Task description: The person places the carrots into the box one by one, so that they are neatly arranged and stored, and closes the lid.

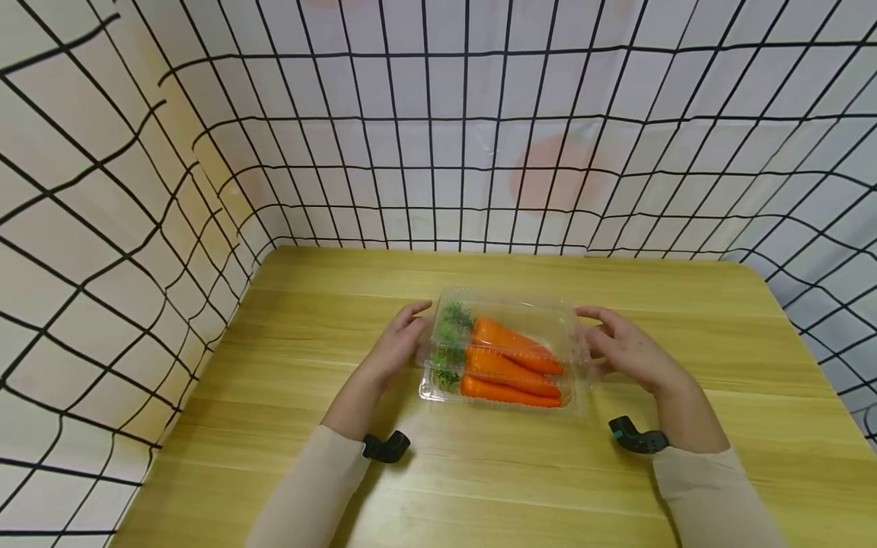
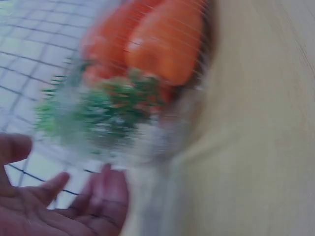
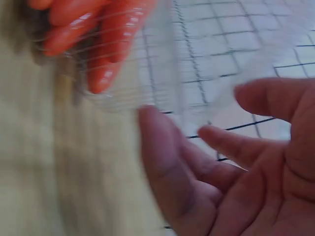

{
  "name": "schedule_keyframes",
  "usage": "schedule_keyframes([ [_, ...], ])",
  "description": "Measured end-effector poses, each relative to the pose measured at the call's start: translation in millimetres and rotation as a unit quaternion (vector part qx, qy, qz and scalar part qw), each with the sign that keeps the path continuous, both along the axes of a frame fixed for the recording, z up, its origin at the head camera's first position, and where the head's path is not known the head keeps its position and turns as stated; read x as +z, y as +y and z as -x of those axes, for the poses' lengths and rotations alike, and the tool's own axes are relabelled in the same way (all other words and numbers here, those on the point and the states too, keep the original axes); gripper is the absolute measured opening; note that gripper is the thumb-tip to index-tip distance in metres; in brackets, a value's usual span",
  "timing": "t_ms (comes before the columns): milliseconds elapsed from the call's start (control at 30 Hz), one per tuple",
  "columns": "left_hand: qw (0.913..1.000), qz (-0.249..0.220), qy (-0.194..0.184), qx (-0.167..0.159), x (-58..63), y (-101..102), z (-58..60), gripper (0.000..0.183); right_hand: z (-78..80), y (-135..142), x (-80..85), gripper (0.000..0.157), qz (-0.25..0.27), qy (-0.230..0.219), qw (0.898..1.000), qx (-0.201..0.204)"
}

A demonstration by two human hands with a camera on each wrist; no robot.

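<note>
A clear plastic clamshell box (image 1: 503, 399) lies on the table, with its see-through lid (image 1: 510, 304) over the contents. Inside are several orange carrots (image 1: 514, 365) with green leafy tops (image 1: 452, 327) at the left end. My left hand (image 1: 397, 342) is at the box's left end, fingers spread and loosely bent; in the left wrist view the fingers (image 2: 110, 189) are just below the leafy tops. On the opposite end, my right hand (image 1: 626, 346) has its loosely bent fingers close by the lid's right edge. Both wrist views are blurred.
The wooden table (image 1: 479, 487) runs up to a white backdrop with a black grid (image 1: 445, 137) behind and at both sides. Each wrist wears a black camera mount, one on the left (image 1: 387, 447) and one on the right (image 1: 637, 436).
</note>
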State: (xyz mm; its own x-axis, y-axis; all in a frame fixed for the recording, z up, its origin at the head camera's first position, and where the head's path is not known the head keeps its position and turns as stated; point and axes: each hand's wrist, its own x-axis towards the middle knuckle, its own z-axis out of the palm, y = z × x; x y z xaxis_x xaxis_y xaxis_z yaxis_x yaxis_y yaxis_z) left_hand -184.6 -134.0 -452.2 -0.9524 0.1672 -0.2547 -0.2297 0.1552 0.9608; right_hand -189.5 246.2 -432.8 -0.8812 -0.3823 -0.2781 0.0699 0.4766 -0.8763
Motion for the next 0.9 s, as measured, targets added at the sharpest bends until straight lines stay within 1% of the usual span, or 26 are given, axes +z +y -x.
schedule_keyframes([
  [100,0.9986,0.011,-0.032,-0.04,9.1,-7.1,-9.3,0.06,-6.2,2.2,10.2,0.067,-0.017,-0.03,0.999,0.026],
  [133,0.9974,0.014,-0.039,-0.06,11.2,-10.3,-11.9,0.061,-8.2,3.0,13.3,0.069,-0.021,-0.04,0.998,0.035],
  [233,0.9919,0.046,-0.055,-0.105,18.9,-18.5,-19.0,0.063,-12.9,4.5,20.5,0.073,-0.026,-0.057,0.996,0.062],
  [333,0.9848,0.075,-0.067,-0.142,23.4,-25.2,-24.1,0.065,-15.5,4.3,24.0,0.073,-0.029,-0.062,0.995,0.073],
  [433,0.9797,0.084,-0.082,-0.162,26.3,-27.2,-27.8,0.064,-17.2,3.0,25.0,0.074,-0.039,-0.063,0.995,0.073],
  [500,0.9778,0.08,-0.089,-0.172,27.4,-27.6,-29.2,0.063,-17.6,2.5,24.6,0.074,-0.041,-0.059,0.994,0.078],
  [567,0.9784,0.07,-0.089,-0.173,28.0,-27.2,-29.9,0.062,-17.4,1.4,23.8,0.075,-0.039,-0.055,0.995,0.075],
  [667,0.9828,0.055,-0.077,-0.159,27.5,-26.1,-29.9,0.061,-15.8,-0.9,21.9,0.074,-0.036,-0.033,0.997,0.058],
  [733,0.9875,0.047,-0.06,-0.138,26.4,-23.8,-29.0,0.061,-14.5,-3.4,19.9,0.074,-0.033,-0.012,0.999,0.04],
  [833,0.994,0.038,-0.036,-0.097,22.4,-19.3,-26.8,0.059,-12.3,-8.1,15.9,0.072,-0.03,0.021,0.999,0.02],
  [900,0.997,0.032,-0.023,-0.067,18.6,-15.7,-25.2,0.058,-10.9,-11.6,13.3,0.071,-0.042,0.041,0.998,0.01],
])
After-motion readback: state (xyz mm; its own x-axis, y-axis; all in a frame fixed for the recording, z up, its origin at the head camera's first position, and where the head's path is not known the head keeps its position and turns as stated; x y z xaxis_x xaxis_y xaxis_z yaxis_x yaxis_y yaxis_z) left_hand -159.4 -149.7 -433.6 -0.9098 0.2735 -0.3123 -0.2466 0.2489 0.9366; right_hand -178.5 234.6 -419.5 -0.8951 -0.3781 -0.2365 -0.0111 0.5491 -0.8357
